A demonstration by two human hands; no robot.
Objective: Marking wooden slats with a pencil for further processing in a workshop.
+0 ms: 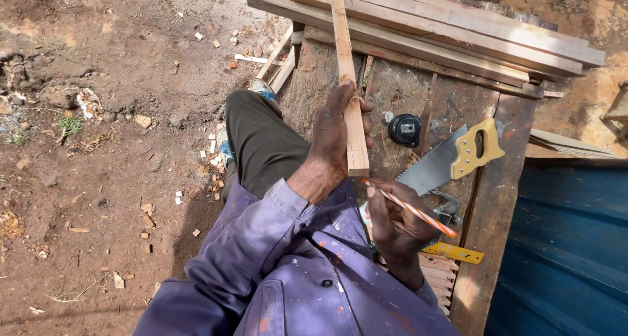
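My left hand [335, 132] grips a long narrow wooden strip [345, 55] near its close end, holding it lengthwise over a worn wooden workbench [451, 107]. My right hand [394, 223] holds an orange-and-white striped pencil [418, 213], its tip touching the cut end of the strip. A handsaw with a yellow handle [468, 151] lies on the bench just right of the strip, blade pointing toward me. A black tape measure [405, 129] sits between the strip and the saw.
Several long planks [458, 29] are stacked across the far end of the bench. A yellow square tool [454, 252] lies under my right wrist. Blue sheet metal [562, 244] stands at right. Bare earth with wood offcuts [98, 146] lies left, beside my leg and shoe [260, 86].
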